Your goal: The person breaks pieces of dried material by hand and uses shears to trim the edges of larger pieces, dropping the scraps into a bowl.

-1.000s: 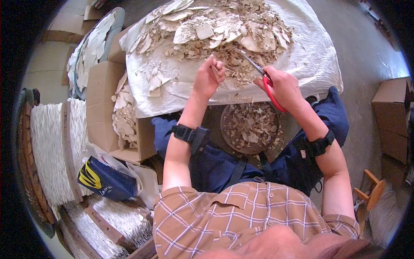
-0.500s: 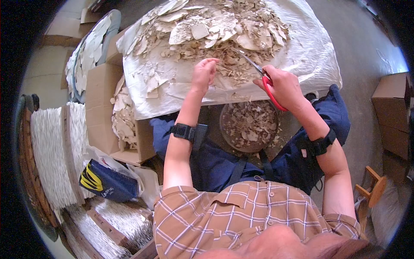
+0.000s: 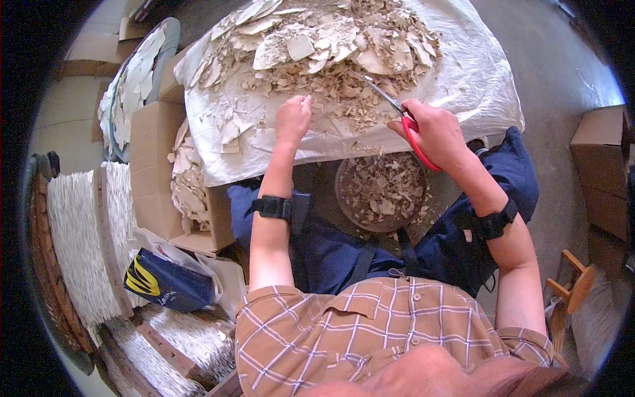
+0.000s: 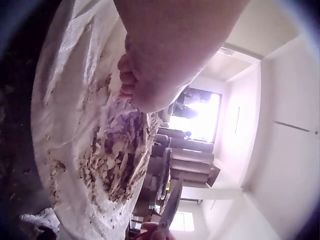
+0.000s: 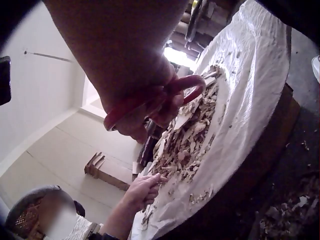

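Observation:
Red-handled scissors (image 3: 411,132) are gripped in my right hand (image 3: 436,132), with the blades pointing up and left over the pile. My left hand (image 3: 293,120) hangs above the near part of the white cloth, left of the scissors, its fingers (image 5: 150,192) curled in the right wrist view. I cannot tell whether something small sits between its fingertips. In front of both hands lies a heap of pale, dry, flaky pieces (image 3: 331,46), with broken bits along its near edge. A few small pale pieces (image 3: 233,126) lie on the cloth left of my left hand.
A round basin of flakes (image 3: 382,192) stands on the floor between the knees. Left are a cardboard box of pale pieces (image 3: 188,178), a blue bag (image 3: 169,281) and stacked white material (image 3: 76,231). A wooden stool (image 3: 572,284) stands right, below a carton (image 3: 598,172).
My left hand has moved left, away from the scissors and toward the small pieces, turning its back upward. The right hand with the scissors has stayed nearly still.

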### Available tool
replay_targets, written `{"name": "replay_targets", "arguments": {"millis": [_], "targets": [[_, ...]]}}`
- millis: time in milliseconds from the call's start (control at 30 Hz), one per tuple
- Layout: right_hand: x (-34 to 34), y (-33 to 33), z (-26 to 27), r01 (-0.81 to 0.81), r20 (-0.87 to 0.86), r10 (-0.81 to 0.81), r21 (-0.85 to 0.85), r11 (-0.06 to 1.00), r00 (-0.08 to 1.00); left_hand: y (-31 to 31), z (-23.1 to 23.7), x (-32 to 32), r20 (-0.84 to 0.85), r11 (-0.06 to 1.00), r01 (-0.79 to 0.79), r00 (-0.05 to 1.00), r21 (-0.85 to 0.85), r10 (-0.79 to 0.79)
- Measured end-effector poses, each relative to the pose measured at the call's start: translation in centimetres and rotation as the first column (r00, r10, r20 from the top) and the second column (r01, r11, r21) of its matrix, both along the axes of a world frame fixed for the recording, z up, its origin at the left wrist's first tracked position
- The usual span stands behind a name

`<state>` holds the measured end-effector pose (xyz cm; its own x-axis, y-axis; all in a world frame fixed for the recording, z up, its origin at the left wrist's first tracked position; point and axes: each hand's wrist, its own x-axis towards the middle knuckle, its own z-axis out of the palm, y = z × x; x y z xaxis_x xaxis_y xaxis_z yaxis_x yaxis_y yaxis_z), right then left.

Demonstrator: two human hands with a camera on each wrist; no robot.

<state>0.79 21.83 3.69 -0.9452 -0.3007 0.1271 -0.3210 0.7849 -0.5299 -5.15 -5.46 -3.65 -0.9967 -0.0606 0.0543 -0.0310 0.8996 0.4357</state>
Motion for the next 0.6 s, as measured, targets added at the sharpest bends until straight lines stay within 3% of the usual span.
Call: {"name": "replay_targets", "arguments": {"millis": [67,100,133,167,233,267,333,567,600], "targets": [[0.1,0.0,0.2,-0.002,0.002,0.002,-0.020,1.000,1.000,-0.8,-0.1,0.0,-0.002,0.999,-0.023,1.000,0.030,0.023],[0.1,0.0,0.3,-0.004,0.002,0.004,-0.040,0.999,1.000,-1.0,0.1,0.0,0.122,0.953,-0.074,0.992,0.294,0.040],[0.1,0.0,0.3,-0.005,0.002,0.005,-0.041,0.999,1.000,-1.1,0.3,0.0,0.243,0.836,-0.151,0.970,0.528,0.022],[0.1,0.0,0.2,-0.004,0.012,0.004,-0.029,1.000,1.000,-1.2,0.4,0.2,0.242,0.836,-0.152,0.970,0.528,0.023],[0.1,0.0,0.2,-0.007,0.020,0.007,-0.021,1.000,1.000,-0.7,2.6,1.1,0.441,0.448,-0.351,0.891,0.822,-0.112],[0.1,-0.1,0.2,-0.009,0.023,0.009,-0.015,1.000,1.000,-0.8,2.6,1.3,0.440,0.449,-0.352,0.891,0.821,-0.107],[0.2,-0.2,0.2,-0.015,0.025,0.015,-0.010,1.000,1.000,-1.2,2.7,1.6,0.452,0.305,-0.392,0.878,0.868,-0.156],[0.3,-0.4,-0.1,-0.039,0.039,0.037,0.043,0.998,0.999,-1.5,1.1,0.3,0.351,0.260,-0.343,0.936,0.902,0.017],[0.3,-0.4,-0.1,-0.042,0.056,0.039,0.053,0.998,0.998,-1.6,-0.2,-0.4,0.241,0.520,-0.229,0.970,0.823,0.046]]}}
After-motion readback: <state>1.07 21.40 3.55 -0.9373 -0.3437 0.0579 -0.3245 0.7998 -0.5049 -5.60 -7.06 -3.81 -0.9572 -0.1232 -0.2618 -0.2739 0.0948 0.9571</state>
